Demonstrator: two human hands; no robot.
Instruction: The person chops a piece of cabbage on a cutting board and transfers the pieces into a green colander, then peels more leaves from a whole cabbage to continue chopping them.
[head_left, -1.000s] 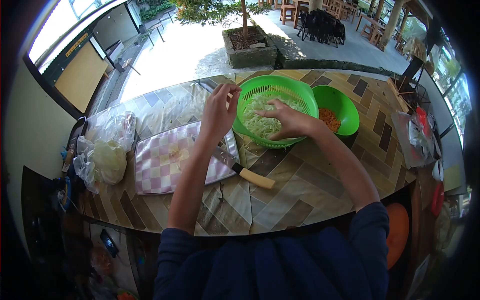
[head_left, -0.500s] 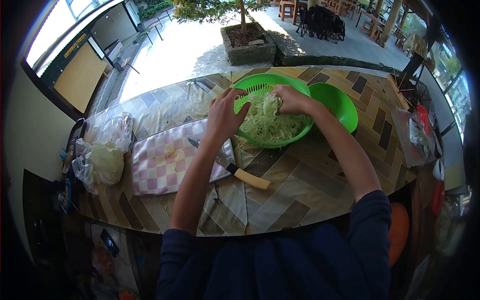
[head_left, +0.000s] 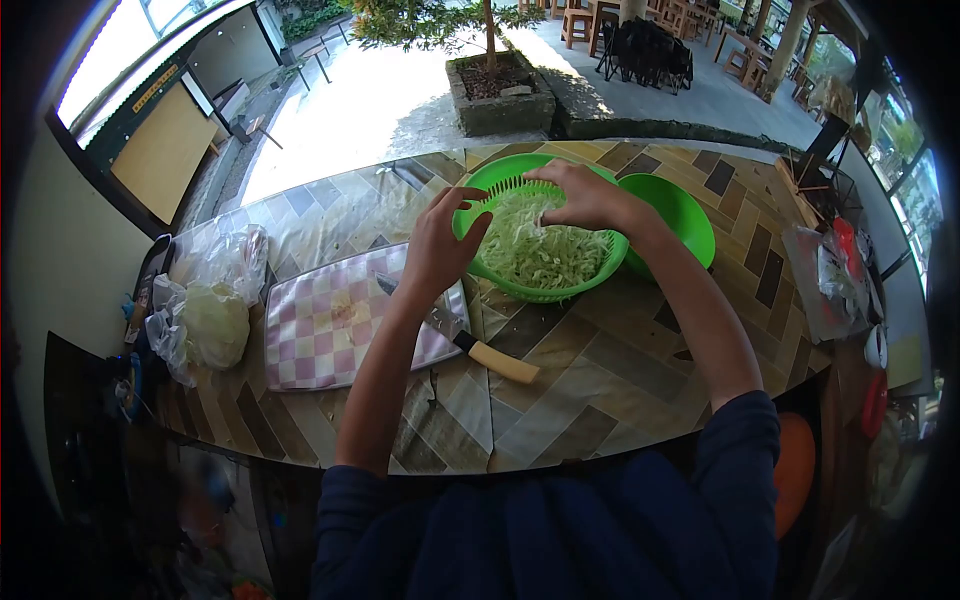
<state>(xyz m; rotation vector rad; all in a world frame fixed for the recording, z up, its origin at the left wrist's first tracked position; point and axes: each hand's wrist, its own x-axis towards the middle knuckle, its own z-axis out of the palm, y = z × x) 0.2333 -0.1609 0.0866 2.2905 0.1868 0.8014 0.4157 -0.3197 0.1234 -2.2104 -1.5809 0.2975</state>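
Observation:
Pale green shredded cabbage (head_left: 545, 255) fills a bright green colander (head_left: 600, 283) on the table. Over the shreds, my right hand (head_left: 592, 195) is open, thumb and fingers apart, with a few bits stuck near the thumb. My left hand (head_left: 440, 245) is at the colander's left rim, its fingers curved and thumb spread away from them. Below that wrist lies a knife (head_left: 498, 360) with a pale yellow handle, its blade partly over a pink-and-white checkered board (head_left: 320, 330). A second green bowl (head_left: 685, 220) stands behind the colander's right side, partly hidden by my right arm.
At the left, a cabbage head (head_left: 215, 325) sits beside crumpled clear plastic bags (head_left: 235, 258). Plastic packets (head_left: 835, 270) lie at the table's right end. The patterned table covering (head_left: 580, 400) is creased and torn near the front. Beyond the table stands a planter (head_left: 500, 110) with a tree.
My right hand has opened and lifted slightly, letting the clump of shredded cabbage fall back into the colander. My left hand has shifted slightly down and stays by the rim.

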